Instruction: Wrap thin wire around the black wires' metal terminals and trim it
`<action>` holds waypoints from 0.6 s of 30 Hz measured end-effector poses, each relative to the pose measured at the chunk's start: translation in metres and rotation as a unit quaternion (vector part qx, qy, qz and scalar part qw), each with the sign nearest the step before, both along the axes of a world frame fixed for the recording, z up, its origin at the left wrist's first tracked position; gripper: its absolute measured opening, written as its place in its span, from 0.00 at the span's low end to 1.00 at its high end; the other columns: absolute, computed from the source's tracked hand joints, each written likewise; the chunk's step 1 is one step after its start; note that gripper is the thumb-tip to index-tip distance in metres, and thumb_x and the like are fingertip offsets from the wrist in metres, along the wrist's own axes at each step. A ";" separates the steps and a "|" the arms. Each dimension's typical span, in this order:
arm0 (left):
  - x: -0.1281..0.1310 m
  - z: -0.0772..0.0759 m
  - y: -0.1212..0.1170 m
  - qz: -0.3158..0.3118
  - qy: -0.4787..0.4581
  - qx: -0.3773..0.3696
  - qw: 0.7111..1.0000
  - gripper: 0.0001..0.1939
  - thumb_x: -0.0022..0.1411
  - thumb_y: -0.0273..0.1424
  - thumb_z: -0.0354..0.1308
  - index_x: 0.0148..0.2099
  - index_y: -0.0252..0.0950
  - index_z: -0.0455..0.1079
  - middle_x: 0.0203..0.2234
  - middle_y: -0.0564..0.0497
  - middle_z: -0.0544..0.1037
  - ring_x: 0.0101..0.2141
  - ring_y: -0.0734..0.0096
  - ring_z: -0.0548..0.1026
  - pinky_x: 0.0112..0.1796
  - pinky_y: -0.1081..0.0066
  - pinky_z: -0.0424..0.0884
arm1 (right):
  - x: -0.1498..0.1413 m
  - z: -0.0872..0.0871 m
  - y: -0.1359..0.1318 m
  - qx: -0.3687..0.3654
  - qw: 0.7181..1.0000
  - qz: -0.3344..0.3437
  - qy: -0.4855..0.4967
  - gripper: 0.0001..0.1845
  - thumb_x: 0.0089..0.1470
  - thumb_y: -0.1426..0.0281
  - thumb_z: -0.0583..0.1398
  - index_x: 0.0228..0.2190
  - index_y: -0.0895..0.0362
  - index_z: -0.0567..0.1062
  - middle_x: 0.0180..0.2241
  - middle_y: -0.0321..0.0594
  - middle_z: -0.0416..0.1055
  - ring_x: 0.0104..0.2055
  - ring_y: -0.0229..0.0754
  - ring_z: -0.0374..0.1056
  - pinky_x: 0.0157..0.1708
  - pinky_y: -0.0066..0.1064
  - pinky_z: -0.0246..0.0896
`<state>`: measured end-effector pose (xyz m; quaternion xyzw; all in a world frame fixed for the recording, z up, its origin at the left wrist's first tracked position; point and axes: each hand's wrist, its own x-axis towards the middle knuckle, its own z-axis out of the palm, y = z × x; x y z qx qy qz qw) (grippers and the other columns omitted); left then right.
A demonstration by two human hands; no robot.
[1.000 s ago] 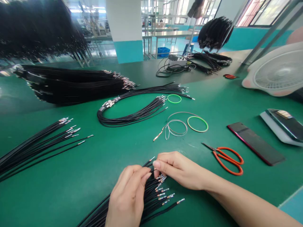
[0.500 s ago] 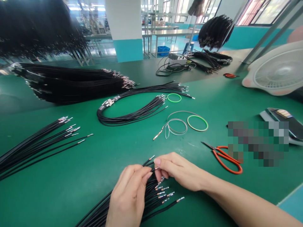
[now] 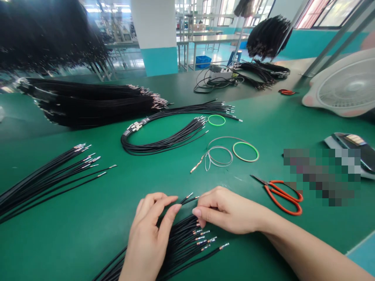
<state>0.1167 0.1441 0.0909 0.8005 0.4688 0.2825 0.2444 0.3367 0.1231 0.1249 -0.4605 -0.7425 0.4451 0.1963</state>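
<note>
Both hands were half closed, curled over the same spot. The left hand arched with its fingers and thumb bent inward, the fingertips close beside two wires that rose out of a bundle of black wires. The right hand lay on its side, fingers folded, their tips at the bundle's crimped metal terminals. Whether either hand actually gripped any wire could not be told from this view. The bundle lay on the green mat, directly beneath and between the hands, its terminals fanning out to the right.

Just left of it lay a spread bunch of black wires. Farther up were a looped bunch of wires and a much thicker bundle. Right of the loop sat two green rings and a thin grey wire coil ending in a copper terminal. Orange-handled scissors lay to the right of the right hand, beside a pixelated patch that hid whatever was there. A white fan stood at the mat's far right, and beyond it, a small electrical box sat among tangled cables.
</note>
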 end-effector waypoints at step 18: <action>-0.003 -0.001 -0.009 -0.065 0.005 0.112 0.992 0.09 0.67 0.26 0.52 0.45 0.41 0.71 0.36 0.52 0.79 0.38 0.68 0.77 0.42 0.67 0.72 | -0.016 -0.008 0.000 -0.016 0.975 -0.210 0.077 0.22 0.66 0.60 0.49 0.27 0.57 0.74 0.29 0.37 0.71 0.35 0.40 0.66 0.39 0.29 0.59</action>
